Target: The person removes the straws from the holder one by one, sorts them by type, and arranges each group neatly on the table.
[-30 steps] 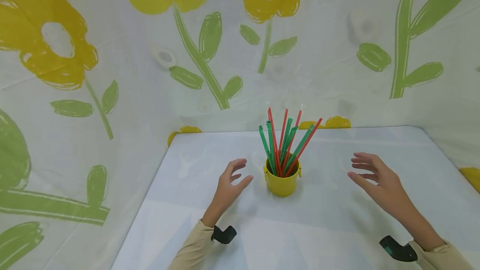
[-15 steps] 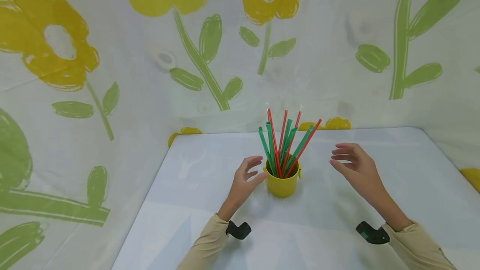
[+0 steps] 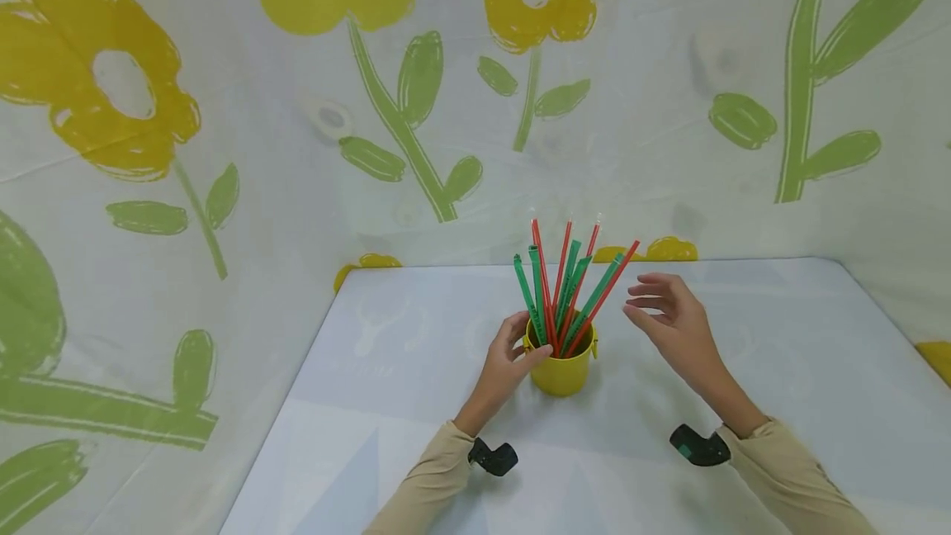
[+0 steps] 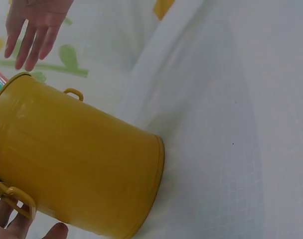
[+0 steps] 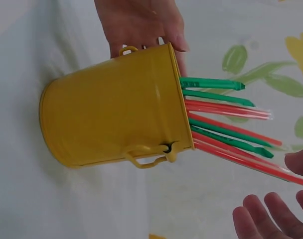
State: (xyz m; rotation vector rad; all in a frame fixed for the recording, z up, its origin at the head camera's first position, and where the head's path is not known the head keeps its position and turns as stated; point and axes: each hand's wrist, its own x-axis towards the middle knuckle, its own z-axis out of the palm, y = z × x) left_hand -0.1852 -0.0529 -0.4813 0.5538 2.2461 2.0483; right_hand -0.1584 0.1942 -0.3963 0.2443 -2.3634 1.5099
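Note:
A small yellow metal bucket (image 3: pixel 560 378) stands upright on the white table, holding several green straws (image 5: pixel 211 83) and red straws (image 5: pixel 226 108) in clear wrappers. At the bucket's left side is my left hand (image 3: pixel 499 370), thumb overlapping the front rim in the head view and fingers partly hidden behind it. In the left wrist view its fingertips lie by the bucket's side handle (image 4: pixel 26 195). My right hand (image 3: pixel 679 329) hovers right of the straw tops with fingers loosely bent and nothing in it. Its thumb overlaps a red straw's end in the right wrist view.
The white table (image 3: pixel 416 304) has a back edge behind the bucket. A white cloth wall (image 3: pixel 631 172) printed with yellow flowers rises behind it and along the left. Black wrist cameras sit under both wrists, the right one (image 3: pixel 698 446) low over the table.
My left hand has moved right, up to the bucket's side. My right hand has come left and farther forward, close to the straw tops. The bucket and straws have stayed in place.

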